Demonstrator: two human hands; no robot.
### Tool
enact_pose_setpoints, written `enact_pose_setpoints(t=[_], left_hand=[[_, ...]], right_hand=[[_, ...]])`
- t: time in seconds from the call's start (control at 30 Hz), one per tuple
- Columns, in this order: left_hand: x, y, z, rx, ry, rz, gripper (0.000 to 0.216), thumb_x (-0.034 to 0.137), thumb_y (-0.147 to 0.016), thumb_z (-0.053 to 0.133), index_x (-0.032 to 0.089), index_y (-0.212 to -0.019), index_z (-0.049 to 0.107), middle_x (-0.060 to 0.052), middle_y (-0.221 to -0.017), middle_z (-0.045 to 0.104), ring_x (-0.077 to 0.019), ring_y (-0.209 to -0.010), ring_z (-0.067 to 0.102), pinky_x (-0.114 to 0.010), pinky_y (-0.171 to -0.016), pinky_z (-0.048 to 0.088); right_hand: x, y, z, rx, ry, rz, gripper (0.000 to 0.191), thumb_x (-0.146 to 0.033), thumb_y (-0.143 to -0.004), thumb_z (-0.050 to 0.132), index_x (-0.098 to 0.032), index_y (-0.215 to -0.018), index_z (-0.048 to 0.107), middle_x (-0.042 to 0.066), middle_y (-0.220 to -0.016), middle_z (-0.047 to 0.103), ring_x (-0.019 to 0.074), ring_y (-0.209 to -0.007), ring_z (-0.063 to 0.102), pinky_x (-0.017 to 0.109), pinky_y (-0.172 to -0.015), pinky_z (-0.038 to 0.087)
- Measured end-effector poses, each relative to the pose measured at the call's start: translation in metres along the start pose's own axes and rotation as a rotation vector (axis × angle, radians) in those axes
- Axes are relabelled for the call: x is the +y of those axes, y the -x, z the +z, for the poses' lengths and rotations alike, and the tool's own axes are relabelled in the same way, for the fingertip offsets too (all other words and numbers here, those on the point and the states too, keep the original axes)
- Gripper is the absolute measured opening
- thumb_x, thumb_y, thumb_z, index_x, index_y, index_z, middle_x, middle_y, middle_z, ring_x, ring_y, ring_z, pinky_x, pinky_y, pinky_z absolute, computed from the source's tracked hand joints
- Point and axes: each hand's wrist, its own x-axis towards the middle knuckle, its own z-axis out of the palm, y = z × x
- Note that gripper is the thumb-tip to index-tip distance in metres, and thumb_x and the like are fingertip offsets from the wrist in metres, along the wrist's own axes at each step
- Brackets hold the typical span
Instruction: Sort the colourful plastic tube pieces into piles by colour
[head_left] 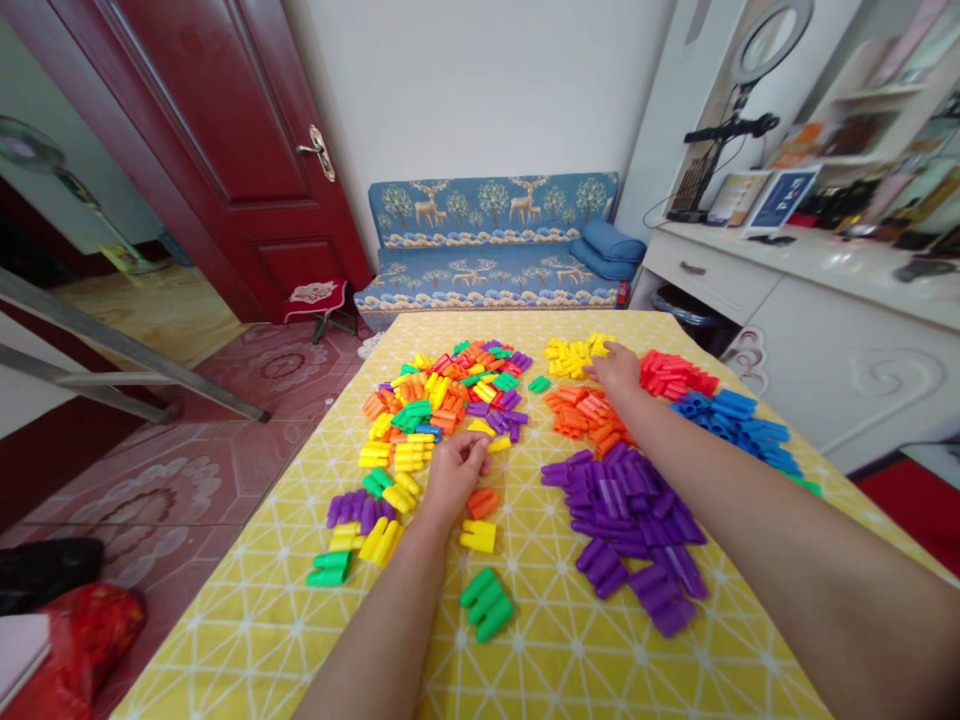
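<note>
Apparently, in head view, holds L hand [456,465] low at the near side of the mixed-colour heap [448,390], w/ thumb & fingertips drawn close; can't tell if clamped on a piece or bare. Stretches R hand [619,368] between orange pile [581,410] & red pile [673,375] to the yellow pile [566,357], w/ fingers bent at its edge, prob. needing such a long reach b/c of its far spot; can't tell, again, if gripping or just touching. Note, same side, blue pile [739,420] & purple pile [634,500], each grouped by hue, prob. to avoid mixing. See also orange piece [484,502], yellow piece [480,536] & green piece [486,603] loose on the patterned cloth [540,675] btwn L forearm & purple, maybe spread thus for easy pick-up.
</note>
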Motion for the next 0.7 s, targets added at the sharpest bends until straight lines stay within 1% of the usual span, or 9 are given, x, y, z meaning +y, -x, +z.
enact_pose_setpoints(t=[0.07,0.13,0.23,0.3,0.37,0.4,0.5,0.6,0.7], left_hand=[[0.001,0.000,0.000,-0.004,0.003,0.000,0.029,0.041,-0.081,0.057,0.015,-0.083,0.067,0.001,-0.055,0.060,-0.0118,-0.049,0.054,-0.022,-0.049,0.039],[0.002,0.001,-0.001,-0.003,0.002,0.006,0.029,0.042,-0.081,0.057,0.014,-0.081,0.067,0.001,-0.054,0.059,-0.0117,-0.049,0.053,-0.022,-0.049,0.039],[0.004,0.001,-0.001,-0.004,0.000,0.011,0.030,0.042,-0.081,0.057,0.014,-0.080,0.068,0.001,-0.054,0.059,-0.0117,-0.049,0.054,-0.022,-0.050,0.040],[0.005,0.001,-0.001,-0.005,0.013,0.006,0.030,0.042,-0.080,0.057,0.014,-0.081,0.068,0.001,-0.054,0.059,-0.0118,-0.049,0.054,-0.022,-0.049,0.041],[0.004,0.002,-0.001,-0.003,0.035,0.005,0.030,0.041,-0.079,0.058,0.014,-0.082,0.068,0.001,-0.054,0.059,-0.0115,-0.049,0.054,-0.022,-0.048,0.041],[0.004,0.002,-0.001,0.003,0.051,0.004,0.029,0.041,-0.079,0.059,0.014,-0.082,0.068,0.001,-0.054,0.059,-0.0112,-0.048,0.054,-0.021,-0.048,0.041],[0.004,0.000,-0.001,0.037,0.148,-0.009,0.029,0.043,-0.076,0.063,0.014,-0.082,0.067,0.002,-0.055,0.059,-0.0102,-0.047,0.053,-0.020,-0.045,0.040],[0.006,-0.002,-0.003,0.080,0.324,-0.028,0.033,0.045,-0.074,0.066,0.014,-0.086,0.067,0.001,-0.060,0.062,-0.0100,-0.050,0.055,-0.020,-0.047,0.042],[0.010,-0.002,-0.006,0.111,0.490,-0.020,0.035,0.046,-0.075,0.067,0.015,-0.090,0.068,0.001,-0.063,0.063,-0.0095,-0.053,0.057,-0.020,-0.051,0.045]], right_hand=[[-0.015,0.014,-0.004,0.007,-0.040,0.011,0.045,-0.015,-0.073,0.054,-0.013,-0.117,0.059,0.014,-0.114,0.061,0.0172,-0.081,0.067,0.026,-0.062,0.053],[-0.032,0.040,-0.007,-0.020,-0.115,0.004,0.043,-0.015,-0.074,0.053,-0.016,-0.116,0.059,0.011,-0.120,0.059,0.0153,-0.081,0.067,0.025,-0.063,0.052],[-0.054,0.105,-0.014,-0.166,-0.329,-0.027,0.038,-0.022,-0.073,0.059,-0.018,-0.110,0.060,0.009,-0.115,0.063,0.0173,-0.084,0.066,0.031,-0.071,0.054],[-0.060,0.163,-0.021,-0.267,-0.404,-0.043,0.035,-0.030,-0.075,0.059,-0.019,-0.109,0.060,0.008,-0.111,0.065,0.0210,-0.096,0.064,0.038,-0.085,0.052],[-0.058,0.224,-0.031,-0.389,-0.356,-0.070,0.041,-0.031,-0.077,0.057,-0.022,-0.117,0.057,0.008,-0.119,0.062,0.0241,-0.110,0.059,0.045,-0.097,0.046],[-0.054,0.252,-0.037,-0.431,-0.272,-0.094,0.048,-0.031,-0.076,0.058,-0.022,-0.123,0.054,0.009,-0.126,0.059,0.0252,-0.119,0.054,0.047,-0.103,0.041],[-0.040,0.314,-0.051,-0.628,0.063,-0.237,0.082,-0.028,-0.067,0.067,-0.019,-0.143,0.037,0.013,-0.150,0.036,0.0306,-0.140,0.030,0.052,-0.114,0.026],[-0.030,0.328,-0.051,-0.765,0.352,-0.356,0.100,-0.033,-0.063,0.072,-0.012,-0.149,0.025,0.015,-0.159,0.013,0.0324,-0.146,0.007,0.054,-0.117,0.014],[-0.031,0.305,-0.037,-0.738,0.512,-0.395,0.097,-0.043,-0.070,0.069,-0.007,-0.149,0.025,0.017,-0.158,0.012,0.0328,-0.147,0.004,0.054,-0.117,0.010]])
